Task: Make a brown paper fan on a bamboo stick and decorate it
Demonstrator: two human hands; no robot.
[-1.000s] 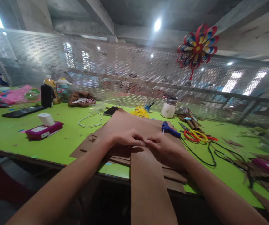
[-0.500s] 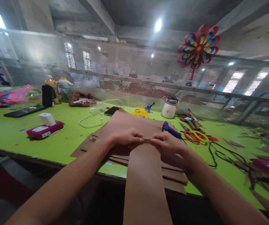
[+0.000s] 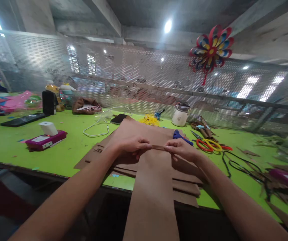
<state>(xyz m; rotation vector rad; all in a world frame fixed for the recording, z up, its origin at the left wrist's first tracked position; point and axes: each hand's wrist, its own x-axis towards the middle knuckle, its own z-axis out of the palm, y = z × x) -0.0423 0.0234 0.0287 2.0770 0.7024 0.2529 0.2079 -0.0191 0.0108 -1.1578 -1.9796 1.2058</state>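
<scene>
A long strip of brown paper runs from the table over its front edge toward me. Its far end has a narrow folded edge, pinched at both corners. My left hand is closed on the left corner, thumb and forefinger together. At the right corner, my right hand pinches the same fold. Beneath the strip lies a stack of larger brown paper sheets, some with slits cut along the left side. A blue-handled tool lies just beyond my right hand, partly hidden by it.
Scissors with red and yellow handles and a black cable lie to the right. On the left are a purple power bank and a white cable. A white jar stands at the back, before a perforated metal screen.
My hands have moved apart along the fold, so more of it shows between them. The strip's near end has swung slightly left.
</scene>
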